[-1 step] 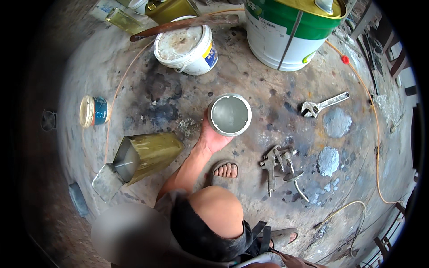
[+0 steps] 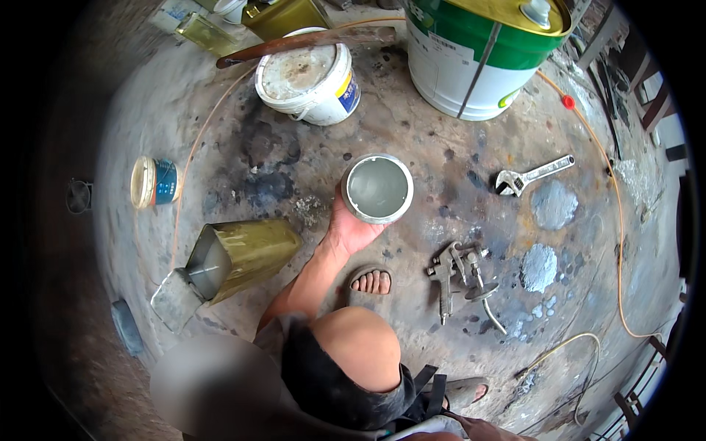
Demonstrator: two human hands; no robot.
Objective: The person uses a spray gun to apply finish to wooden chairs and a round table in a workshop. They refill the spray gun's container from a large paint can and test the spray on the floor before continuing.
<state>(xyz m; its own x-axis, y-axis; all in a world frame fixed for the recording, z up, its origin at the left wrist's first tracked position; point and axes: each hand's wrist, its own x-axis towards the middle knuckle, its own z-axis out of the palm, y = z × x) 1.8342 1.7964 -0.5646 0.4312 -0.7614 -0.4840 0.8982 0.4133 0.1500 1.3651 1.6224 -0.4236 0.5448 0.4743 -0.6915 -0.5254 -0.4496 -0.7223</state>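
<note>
My left hand [image 2: 354,229] is wrapped around a round metal paint cup [image 2: 356,213], holding it upright above the floor. Smooth grey liquid [image 2: 379,187] that looks like paint shows inside, and its rim has a few chips. On the floor to the right lies a metal spray gun [image 2: 446,275], with a round lid and a bent suction tube attached. Left of my forearm, an open gold-coloured tin can [image 2: 254,253] lies on its side, its cut lid folded out. No right hand can be made out; only some skin shows at the lower edge.
An adjustable wrench [image 2: 535,175] lies at right near dried grey paint patches [image 2: 540,268]. Ahead stand a lidded white bucket [image 2: 316,81] with a brown wooden strip [image 2: 305,45] over it and a large green-and-white drum [image 2: 478,66]. A small tub [image 2: 156,182] stands left; an orange hose [image 2: 614,184] curves along the right.
</note>
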